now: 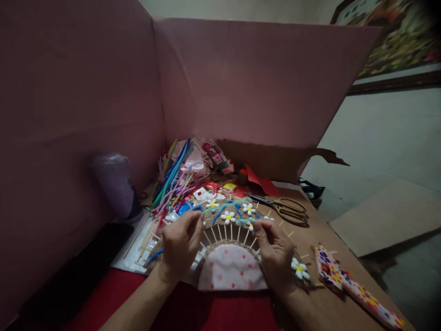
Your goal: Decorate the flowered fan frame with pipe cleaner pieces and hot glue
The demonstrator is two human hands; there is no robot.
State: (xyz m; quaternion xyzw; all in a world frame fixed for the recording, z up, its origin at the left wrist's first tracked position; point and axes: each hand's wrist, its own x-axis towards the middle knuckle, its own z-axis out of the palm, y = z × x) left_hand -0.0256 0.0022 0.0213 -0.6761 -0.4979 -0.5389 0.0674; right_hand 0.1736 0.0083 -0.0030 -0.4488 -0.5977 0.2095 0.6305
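A half-round fan-like piece of thin wooden sticks and brown twine (220, 232) lies in front of me. White flowers with yellow centres (228, 217) and blue and teal wavy strands (237, 212) decorate its twine band. Its inner half-circle is pale cloth with red dots (229, 269). Over its left side is my left hand (182, 243), thumb and fingers pinched together. My right hand (277, 253) is also pinched, over the right side, with its fingertips beside a flower and the end of a teal strand. What either pinch holds is too small to make out.
Colourful pipe cleaners (175, 170) and pink scraps (196, 158) are heaped behind the fan. Gold-handled scissors (285, 207) lie at its back right, near red paper (262, 180). A flower-patterned glue gun-like object (354, 285) is at right, a purple tumbler (119, 186) at left. Pink panels (255, 82) stand behind.
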